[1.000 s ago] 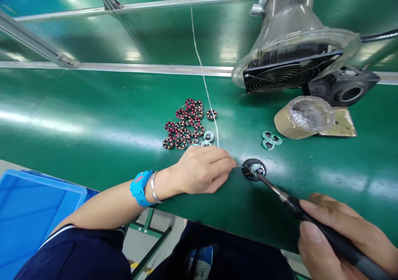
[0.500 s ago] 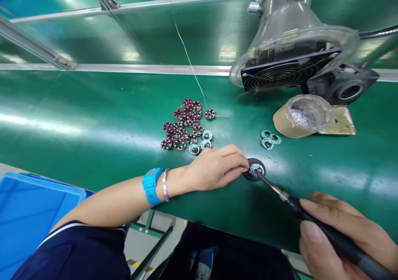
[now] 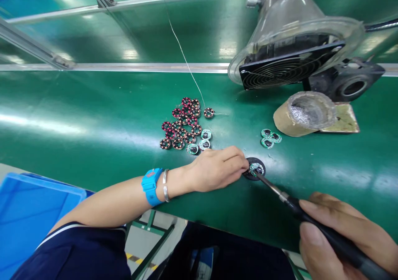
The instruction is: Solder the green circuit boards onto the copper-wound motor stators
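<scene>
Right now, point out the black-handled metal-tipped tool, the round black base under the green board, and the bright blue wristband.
Black-handled metal-tipped tool (image 3: 337,242), head view: the black handle.
Round black base (image 3: 255,160), head view: its far rim.
Bright blue wristband (image 3: 151,187), head view: its outer face.

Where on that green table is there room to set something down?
The widest bare patch of table lies left of the wound rings, beyond the blue bin. A smaller one sits between the tan cup and the right hand. It's crowded at the black disc, where the left hand and soldering iron both are, and among the rings.
</scene>
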A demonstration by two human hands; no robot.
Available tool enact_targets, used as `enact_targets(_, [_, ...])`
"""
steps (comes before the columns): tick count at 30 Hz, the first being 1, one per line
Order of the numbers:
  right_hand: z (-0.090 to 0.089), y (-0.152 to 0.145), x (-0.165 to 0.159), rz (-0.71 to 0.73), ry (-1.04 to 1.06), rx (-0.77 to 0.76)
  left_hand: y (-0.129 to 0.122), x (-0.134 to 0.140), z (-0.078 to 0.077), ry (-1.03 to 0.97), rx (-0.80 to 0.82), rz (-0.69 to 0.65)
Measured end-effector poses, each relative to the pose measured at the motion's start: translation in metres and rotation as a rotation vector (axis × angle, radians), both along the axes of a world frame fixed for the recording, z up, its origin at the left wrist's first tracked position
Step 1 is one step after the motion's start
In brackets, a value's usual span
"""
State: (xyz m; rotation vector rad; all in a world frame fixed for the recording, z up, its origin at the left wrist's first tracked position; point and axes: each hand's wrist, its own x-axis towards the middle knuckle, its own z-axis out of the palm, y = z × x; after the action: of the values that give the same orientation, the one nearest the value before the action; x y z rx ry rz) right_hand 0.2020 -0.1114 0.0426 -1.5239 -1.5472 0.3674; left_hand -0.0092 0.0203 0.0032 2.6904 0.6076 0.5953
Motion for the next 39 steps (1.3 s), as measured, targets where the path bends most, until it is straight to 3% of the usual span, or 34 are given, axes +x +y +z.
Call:
enact_targets(5, [0.000,0.005,0.002,0.093,-0.065,0.042,0.000,0.000,0.000,-0.016,0.097,-0.017])
enact_targets(12, [-0.006,0.000,0.014,0.190,-0.160,0.026,0.000,-0.002,0.000,0.027,0.099,-0.057])
enact_targets(16, [-0.006,-0.001,0.013,0.146,-0.149,0.023,0.000,-0.002,0.001,0.004,0.116,-0.053])
enact_targets(20, [-0.004,0.002,0.011,0.191,-0.167,0.033,0.000,-0.001,0.001,0.013,0.123,-0.051])
enact_targets(27, [0.001,0.007,0.001,0.124,-0.030,0.035,0.000,-0.002,0.001,0.031,0.148,-0.045])
enact_targets(39, [-0.002,-0.006,-0.002,-0.025,0.002,-0.029,-0.001,0.000,-0.002,-0.003,0.260,-0.029])
